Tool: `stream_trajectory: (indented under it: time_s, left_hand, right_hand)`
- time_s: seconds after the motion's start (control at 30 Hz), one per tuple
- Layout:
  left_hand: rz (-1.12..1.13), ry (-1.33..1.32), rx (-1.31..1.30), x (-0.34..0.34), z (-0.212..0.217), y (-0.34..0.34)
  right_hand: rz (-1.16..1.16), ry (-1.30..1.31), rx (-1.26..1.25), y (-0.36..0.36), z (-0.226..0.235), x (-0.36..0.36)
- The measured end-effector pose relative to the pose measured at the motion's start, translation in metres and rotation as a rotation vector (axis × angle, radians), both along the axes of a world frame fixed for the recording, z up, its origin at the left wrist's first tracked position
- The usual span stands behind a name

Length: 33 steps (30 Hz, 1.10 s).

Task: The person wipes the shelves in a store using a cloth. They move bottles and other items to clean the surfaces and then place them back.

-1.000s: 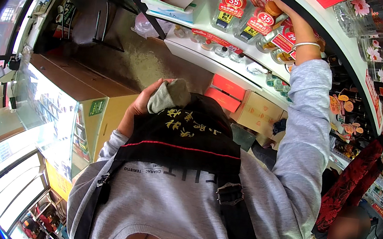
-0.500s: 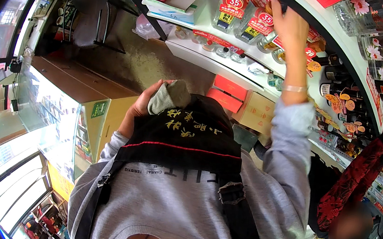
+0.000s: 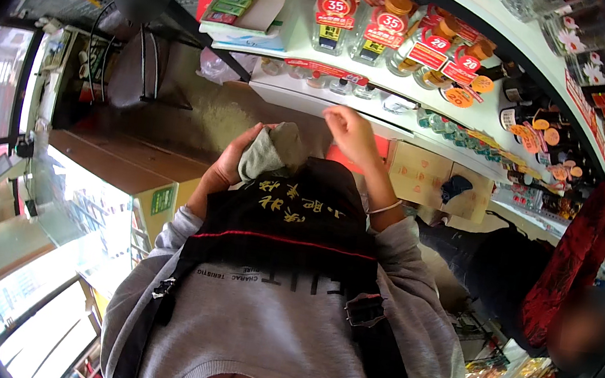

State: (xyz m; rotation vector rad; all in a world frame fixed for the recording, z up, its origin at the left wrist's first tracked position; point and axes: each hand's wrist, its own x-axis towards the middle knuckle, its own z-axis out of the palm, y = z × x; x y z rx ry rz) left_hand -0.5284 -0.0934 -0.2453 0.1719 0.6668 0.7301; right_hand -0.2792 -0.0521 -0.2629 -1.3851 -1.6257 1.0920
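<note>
My left hand point(image 3: 227, 167) grips a folded grey-green cloth point(image 3: 275, 152) in front of the black apron point(image 3: 288, 217) I wear. To the right of the cloth and apart from it, my right hand point(image 3: 356, 141) is raised in the air, fingers loosely bent and a little apart, with nothing visible in them. On the white shelf point(image 3: 297, 37) beyond my hands stand clear bottles with round stoppers and red price tags, among them one bottle point(image 3: 333, 15) and a neighbouring bottle point(image 3: 384, 29).
An open box point(image 3: 245, 8) with small green packets sits at the shelf's left end. Cartons point(image 3: 418, 171) stand below the shelf. On the left is a glass display counter point(image 3: 101, 202). At right another person in a red patterned sleeve point(image 3: 574, 253) reaches toward the shelves.
My right hand has come down from the bottles on the shelf to near the cloth. The left hand still holds the cloth. My view has shifted slightly.
</note>
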Motion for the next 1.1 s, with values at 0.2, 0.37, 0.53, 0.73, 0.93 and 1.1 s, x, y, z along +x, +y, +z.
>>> stream_trajectory:
  time_s: [0.2,0.37,0.53,0.73,0.93,1.1]
  left_hand:
    - [-0.107,-0.013,-0.062,-0.004,-0.017,0.002]
    - [-0.126,0.063,-0.189,-0.028,-0.04,-0.003]
    - [-0.157,0.005,-0.272,-0.041,-0.045,-0.002]
    - [-0.226,-0.032,-0.231,-0.029,-0.042,0.001]
    - [-0.18,0.037,-0.17,-0.001,-0.043,-0.007]
    - [-0.167,0.031,-0.156,0.037,-0.034,-0.02]
  right_hand:
    - [-0.08,-0.183,-0.182,-0.045,-0.027,0.004]
    - [-0.265,-0.132,-0.357,-0.086,-0.024,-0.005]
    - [-0.367,-0.255,-0.209,-0.114,-0.054,-0.029]
    - [-0.391,-0.193,-0.208,-0.124,-0.048,-0.03]
    - [-0.469,-0.185,-0.097,-0.104,-0.04,0.055]
    - [-0.643,-0.296,-0.048,-0.044,0.002,0.171]
